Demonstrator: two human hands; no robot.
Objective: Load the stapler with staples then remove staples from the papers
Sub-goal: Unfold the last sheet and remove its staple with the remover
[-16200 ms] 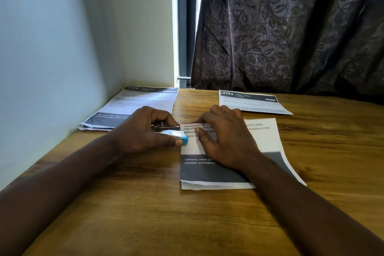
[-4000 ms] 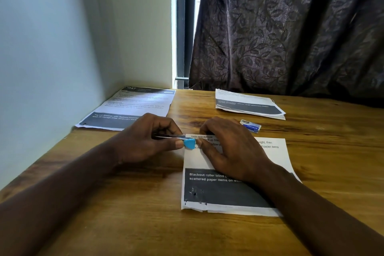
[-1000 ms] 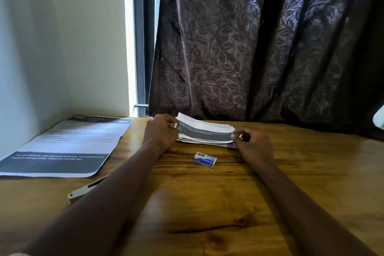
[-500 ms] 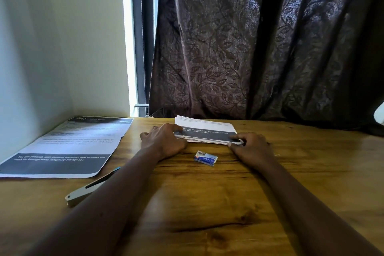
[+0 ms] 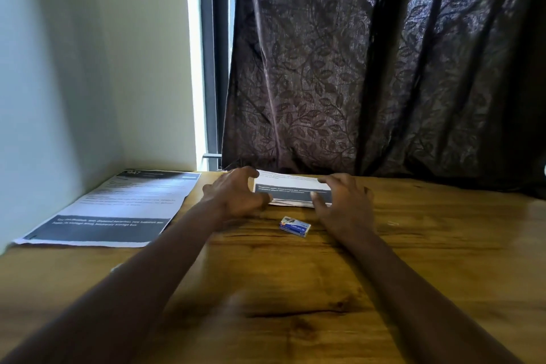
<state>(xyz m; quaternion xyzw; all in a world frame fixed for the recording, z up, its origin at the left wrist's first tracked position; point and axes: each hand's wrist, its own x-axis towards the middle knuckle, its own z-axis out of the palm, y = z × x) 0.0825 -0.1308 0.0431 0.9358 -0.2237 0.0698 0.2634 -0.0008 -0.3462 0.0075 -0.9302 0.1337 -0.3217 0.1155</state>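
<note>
A stack of papers (image 5: 291,190) with a dark band lies flat at the far edge of the wooden table (image 5: 428,245), against the curtain. My left hand (image 5: 235,196) hovers at the stack's left end with curved fingers spread apart, holding nothing. At the right end my right hand (image 5: 344,199) has its fingers spread, the thumb near the stack's front edge. A small blue and white staple box (image 5: 295,226) lies just in front of the stack, between my wrists. Only a pale tip of the stapler (image 5: 115,268) shows from behind my left forearm.
A second set of printed sheets (image 5: 112,207) lies at the far left beside the wall (image 5: 59,97). A dark patterned curtain (image 5: 384,68) hangs right behind the table's back edge.
Both hands gripped the ends of the paper stack half a second ago; now their fingers have opened and lifted off it. The stack stays flat by the curtain.
</note>
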